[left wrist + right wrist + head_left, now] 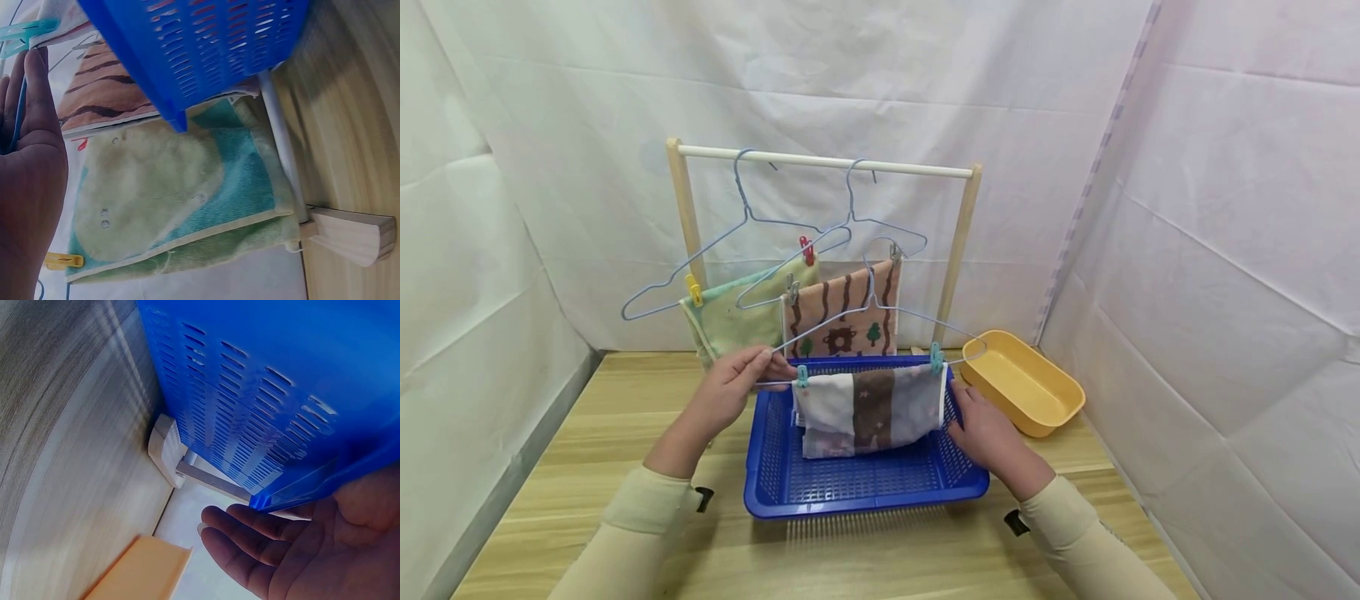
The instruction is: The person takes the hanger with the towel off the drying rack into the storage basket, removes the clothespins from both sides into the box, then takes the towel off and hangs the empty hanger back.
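sleeves (1078,537) near basket (868,505), wood-grain table (602,425), white drapes (1045,92)

The left hand (733,385) pinches a wire hanger (872,298) bearing a towel (872,408) over a blue basket (865,505) touched by the right hand (988,429), before a rack (966,229).

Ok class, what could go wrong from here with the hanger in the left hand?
The hanger could tip: the left hand holds it at one end, while the right hand is at the side of the basket.
The white-and-brown towel could sag or drop if either of the two teal clips slips.
The hanger might also snag the pink-brown towel hanging behind it.
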The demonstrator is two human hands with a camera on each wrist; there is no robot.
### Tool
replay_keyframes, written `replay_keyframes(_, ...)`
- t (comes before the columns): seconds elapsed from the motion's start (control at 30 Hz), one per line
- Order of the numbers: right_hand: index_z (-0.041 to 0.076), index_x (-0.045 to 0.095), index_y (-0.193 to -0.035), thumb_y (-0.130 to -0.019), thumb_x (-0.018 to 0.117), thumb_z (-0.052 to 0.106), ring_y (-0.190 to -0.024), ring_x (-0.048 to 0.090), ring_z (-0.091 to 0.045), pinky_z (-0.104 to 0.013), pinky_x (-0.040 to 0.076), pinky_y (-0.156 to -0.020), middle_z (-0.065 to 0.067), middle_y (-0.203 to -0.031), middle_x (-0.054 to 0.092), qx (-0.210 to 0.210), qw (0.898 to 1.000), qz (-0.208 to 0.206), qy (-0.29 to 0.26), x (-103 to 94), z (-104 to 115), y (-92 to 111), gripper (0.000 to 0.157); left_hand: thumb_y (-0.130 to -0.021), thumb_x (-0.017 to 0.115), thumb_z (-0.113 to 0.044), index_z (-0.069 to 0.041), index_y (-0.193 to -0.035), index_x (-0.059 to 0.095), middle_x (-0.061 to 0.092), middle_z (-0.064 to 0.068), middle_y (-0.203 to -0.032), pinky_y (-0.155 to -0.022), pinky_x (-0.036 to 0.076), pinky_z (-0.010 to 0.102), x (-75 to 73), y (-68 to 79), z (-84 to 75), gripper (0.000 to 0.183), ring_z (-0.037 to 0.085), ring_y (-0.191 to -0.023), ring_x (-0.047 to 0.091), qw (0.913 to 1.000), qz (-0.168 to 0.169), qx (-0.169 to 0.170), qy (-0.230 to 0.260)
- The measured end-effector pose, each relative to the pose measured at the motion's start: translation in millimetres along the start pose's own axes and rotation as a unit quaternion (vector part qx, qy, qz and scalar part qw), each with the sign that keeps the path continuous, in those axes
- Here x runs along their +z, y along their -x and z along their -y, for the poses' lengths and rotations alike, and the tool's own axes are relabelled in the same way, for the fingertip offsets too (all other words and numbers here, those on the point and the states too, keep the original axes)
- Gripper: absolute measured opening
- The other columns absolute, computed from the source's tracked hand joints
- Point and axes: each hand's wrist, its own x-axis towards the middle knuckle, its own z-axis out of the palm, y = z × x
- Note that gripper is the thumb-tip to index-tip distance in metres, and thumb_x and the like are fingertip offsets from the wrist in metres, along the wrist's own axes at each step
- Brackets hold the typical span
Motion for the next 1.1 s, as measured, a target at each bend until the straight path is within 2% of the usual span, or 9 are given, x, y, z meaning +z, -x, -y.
replay_keyframes(0.2,-0.007,0.043,-0.164,-0.102,0.069,0.017,-0.134,0.063,-0.047,-0.063,0.055,-0.111,-0.03,-0.152,0.057,0.001,1.0,0.0,0.004,0.6,0,-1,0.071,-0.124,0.037,-0.019,0.009,-0.119,0.068,0.076,0.028,-0.119,-0.093,0.068,0.04,2.4,1.0,9.3,0.042,0.019,-0.11,0.078,0.9998,0.017,0.0,0.006)
replay_keyframes(0.67,-0.006,0.043,-0.165,-0.103,0.069,0.018,-0.138,0.06,-0.047,-0.063,0.053,-0.114,-0.03,-0.156,0.054,0.007,1.0,0.007,-0.002,0.2,1,0,0.071,-0.124,0.037,-0.019,0.006,-0.119,0.07,0.078,0.022,-0.12,-0.093,0.068,0.037,4.9,7.5,24.8,0.041,0.019,-0.111,0.078,1.0,0.006,0.002,0.0)
replay_keyframes(1.1,-0.007,0.043,-0.164,-0.105,0.068,0.019,-0.139,0.06,-0.048,-0.065,0.052,-0.115,-0.031,-0.157,0.053,0.012,1.0,0.011,-0.012,-1.8,2,0,0.07,-0.124,0.038,-0.019,0.006,-0.116,0.071,0.078,0.024,-0.118,-0.092,0.068,0.039,6.5,9.6,34.4,0.041,0.02,-0.11,0.078,0.9999,0.014,-0.003,0.009)
